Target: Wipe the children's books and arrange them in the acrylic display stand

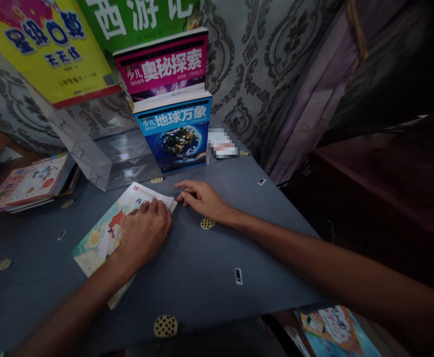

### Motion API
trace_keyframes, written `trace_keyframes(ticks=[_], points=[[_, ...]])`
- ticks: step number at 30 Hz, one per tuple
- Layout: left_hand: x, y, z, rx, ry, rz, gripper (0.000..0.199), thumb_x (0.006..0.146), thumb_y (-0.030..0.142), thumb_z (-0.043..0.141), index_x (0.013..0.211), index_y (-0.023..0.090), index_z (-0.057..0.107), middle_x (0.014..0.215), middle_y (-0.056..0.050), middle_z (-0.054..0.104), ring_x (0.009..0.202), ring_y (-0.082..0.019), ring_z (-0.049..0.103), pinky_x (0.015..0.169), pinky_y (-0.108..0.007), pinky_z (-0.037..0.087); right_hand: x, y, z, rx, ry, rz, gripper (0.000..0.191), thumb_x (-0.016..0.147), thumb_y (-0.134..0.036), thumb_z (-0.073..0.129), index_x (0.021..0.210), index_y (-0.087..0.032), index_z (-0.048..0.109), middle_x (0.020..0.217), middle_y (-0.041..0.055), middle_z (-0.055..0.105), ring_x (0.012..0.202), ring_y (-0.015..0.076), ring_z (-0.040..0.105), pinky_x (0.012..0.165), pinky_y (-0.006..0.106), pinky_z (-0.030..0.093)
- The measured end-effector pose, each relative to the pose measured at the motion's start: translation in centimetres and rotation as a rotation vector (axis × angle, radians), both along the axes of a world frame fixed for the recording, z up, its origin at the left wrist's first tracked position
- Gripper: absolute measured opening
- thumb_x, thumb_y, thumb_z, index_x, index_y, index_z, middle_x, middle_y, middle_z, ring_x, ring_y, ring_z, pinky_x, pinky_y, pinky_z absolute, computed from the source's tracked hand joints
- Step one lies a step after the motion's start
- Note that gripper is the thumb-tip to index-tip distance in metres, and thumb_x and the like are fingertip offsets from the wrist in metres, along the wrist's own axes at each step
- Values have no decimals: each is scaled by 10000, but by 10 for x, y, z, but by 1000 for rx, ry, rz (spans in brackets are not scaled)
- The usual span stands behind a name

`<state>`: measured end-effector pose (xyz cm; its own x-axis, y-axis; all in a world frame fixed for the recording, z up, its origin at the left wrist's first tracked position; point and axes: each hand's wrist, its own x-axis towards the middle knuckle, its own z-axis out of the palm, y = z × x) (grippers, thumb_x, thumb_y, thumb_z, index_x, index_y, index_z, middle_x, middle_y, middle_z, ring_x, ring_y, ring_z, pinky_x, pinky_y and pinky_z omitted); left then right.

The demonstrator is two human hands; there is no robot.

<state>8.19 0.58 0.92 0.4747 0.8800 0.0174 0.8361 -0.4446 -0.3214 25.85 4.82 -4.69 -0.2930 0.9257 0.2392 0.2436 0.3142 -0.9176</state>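
Covering most of the near side: desk (202, 267), gray-blue cloth on top. Patterned wall (246, 54) across the far side, purple curtain (309, 84) to the right of it. Clear rack (96, 168) on the desk, far left of center. Big yellow book (53, 54) high on its left, green book (142, 22) to the right of that, blue book (178, 136) upright in front at the bottom, pink book (165, 64) just behind and above it. Book stack (38, 181) far left. Picture book (107, 228) lies flat on the desk, center-left, near side of the rack, slanted. Another book (336, 329) near right, lower than the desk edge. Left hand (144, 225) on the picture book's cover, fingers bent by its far right edge; gripping or just resting, can't tell. Right hand (198, 196) holds nothing, fingers loosely bent, beside the book's far right corner; contact unclear. Pixelated item (222, 144) right of the blue book. Smallest: pineapple prints (165, 326) on the cloth.
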Motion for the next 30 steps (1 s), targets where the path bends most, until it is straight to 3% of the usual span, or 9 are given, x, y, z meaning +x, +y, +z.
trace_keyframes(ticks=[12,17,30], points=[[0,0,-1,-8,-14,-25,379,999,204,291,977,87,650,959,-184,700,860,-311,708,642,-374,538,-1,-3,4,25,29,-25,345,887,-101,471,1175,-162,651,864,42,747,652,109,652,647,246,519],[0,0,-3,4,-19,-21,325,987,212,353,980,88,654,979,-187,707,875,-290,710,675,-346,545,-1,-9,9,105,59,-56,349,909,-146,462,1209,-178,637,926,40,759,650,102,633,631,231,499],[0,-1,-6,-11,11,-16,389,999,267,348,1131,58,648,1200,-235,674,1010,-345,688,743,-422,563,-3,-12,7,182,-184,-54,308,911,-124,511,1145,-180,703,856,34,764,690,135,653,696,270,491]])
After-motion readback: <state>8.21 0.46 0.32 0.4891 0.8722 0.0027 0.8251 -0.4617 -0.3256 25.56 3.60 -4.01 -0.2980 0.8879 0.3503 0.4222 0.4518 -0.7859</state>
